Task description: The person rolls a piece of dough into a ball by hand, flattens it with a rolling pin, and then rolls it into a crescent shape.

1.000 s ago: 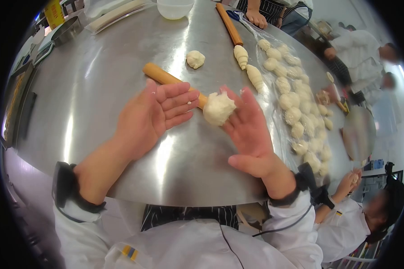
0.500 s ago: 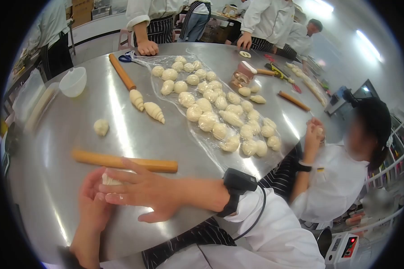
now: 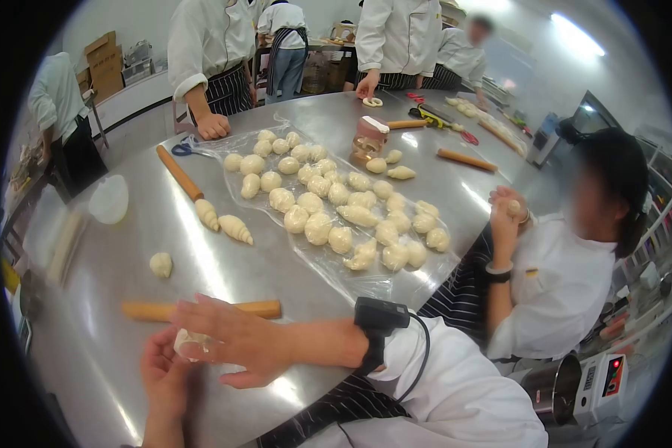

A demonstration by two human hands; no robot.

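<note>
Steel table [image 3: 89, 287], shiny. Many pale dough balls [image 3: 317, 228] grouped with clear plastic sheet [image 3: 317, 267]. Two ridged dough rolls [image 3: 236, 230] beside a slanted wooden rolling pin [image 3: 179, 173]. Nearer edge: lone dough ball [image 3: 160, 265], then another pin [image 3: 149, 310]. Blue-handled scissors [image 3: 181, 150] by sheet's far corner. Jar [image 3: 369, 140] beyond.

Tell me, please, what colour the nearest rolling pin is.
The rolling pin is orange-brown, clearest in the head view.

L hand [image 3: 164, 369] upright at lower L of view, fingers curled, w/ R hand [image 3: 239, 343] partly overlapping it, back to cam, fingers extended L, thumb apart below, & R forearm [image 3: 325, 343] approx. level, coming across from the R.
</note>
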